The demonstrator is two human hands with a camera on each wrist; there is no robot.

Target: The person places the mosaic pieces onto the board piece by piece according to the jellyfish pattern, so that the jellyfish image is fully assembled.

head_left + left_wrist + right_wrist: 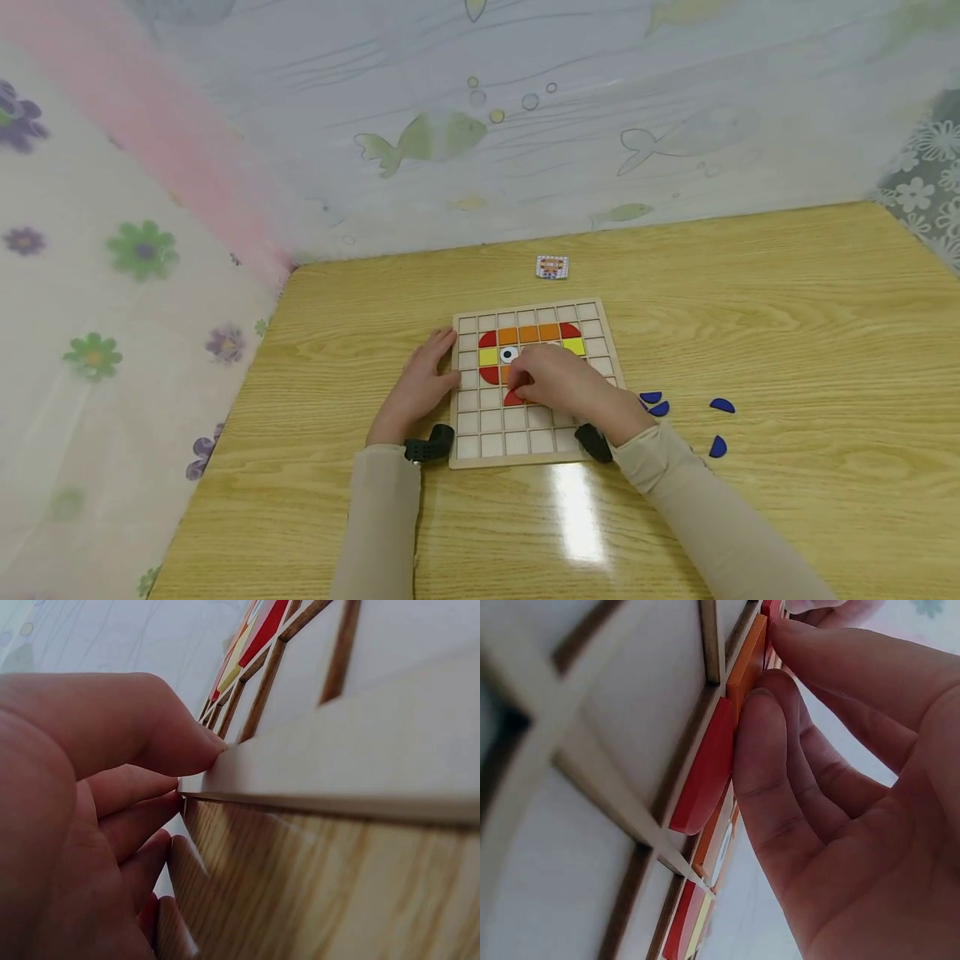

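A wooden grid board (487, 461) lies on the table, with red, orange and yellow pieces and a round eye piece (508, 354) in its cells. My left hand (422, 379) rests along the board's left side; in the left wrist view its foremost fingertip (214, 754) touches the rim. Over the middle of the board, my right hand (562, 379) has its fingers bent. Its thumb and fingertips pinch the two ends of an orange piece (748, 667), low at its cell in the right wrist view. Red pieces (709, 769) sit on either side. The right hand hides several cells.
Several blue half-round pieces (717, 447) lie on the table (810, 350) to the right of the board. Behind the board is a small picture card (552, 267). A patterned curtain-like wall (525, 175) borders the table's back, another its left.
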